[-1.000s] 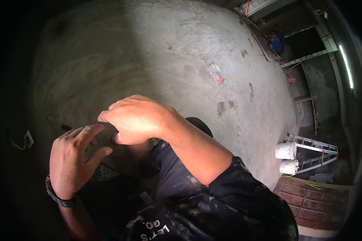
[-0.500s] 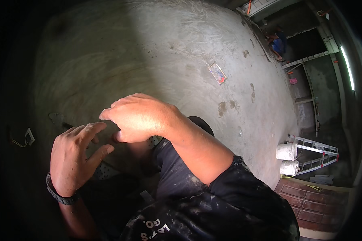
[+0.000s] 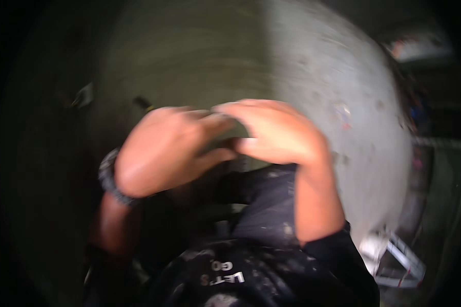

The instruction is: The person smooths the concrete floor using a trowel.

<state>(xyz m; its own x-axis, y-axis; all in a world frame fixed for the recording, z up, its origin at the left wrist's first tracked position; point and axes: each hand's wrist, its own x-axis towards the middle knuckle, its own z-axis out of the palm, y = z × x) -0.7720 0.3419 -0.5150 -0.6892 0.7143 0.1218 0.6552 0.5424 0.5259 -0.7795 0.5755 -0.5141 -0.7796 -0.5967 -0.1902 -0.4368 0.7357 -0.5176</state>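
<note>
Left hand [image 3: 161, 151]: left of centre, back to the camera; fingers bent toward the right hand, thumb standing apart from them; whether the fingers press together, blur does not tell;
Right hand [image 3: 279, 133]: centre of frame, back to the camera; fingers curved leftward, thumb below and apart, a gap between;
Meeting point: 2 sets of fingertips converge at centre, overlapping in view; contact cannot be told;
Band [image 3: 112, 179]: 1, dark, on the left wrist;
Dark stick [image 3: 144, 104]: 1, yellow near its lower end; upper left of centre, just past the left hand's knuckles;
Floor [image 3: 312, 61]: 2 tones; dark at left, pale at right;
Plate [image 3: 85, 95]: 1, whitish, blurred; upper left;
Packet [image 3: 342, 113]: 1, pale with red, blurred; right of centre, on the floor;
Bucket [image 3: 372, 247]: white; lower right, beside the ladder [image 3: 405, 260], silver;
Clothing: black shirt [image 3: 271, 271], pale-stained, white lettering; dark trousers [image 3: 269, 210], lower centre
</note>
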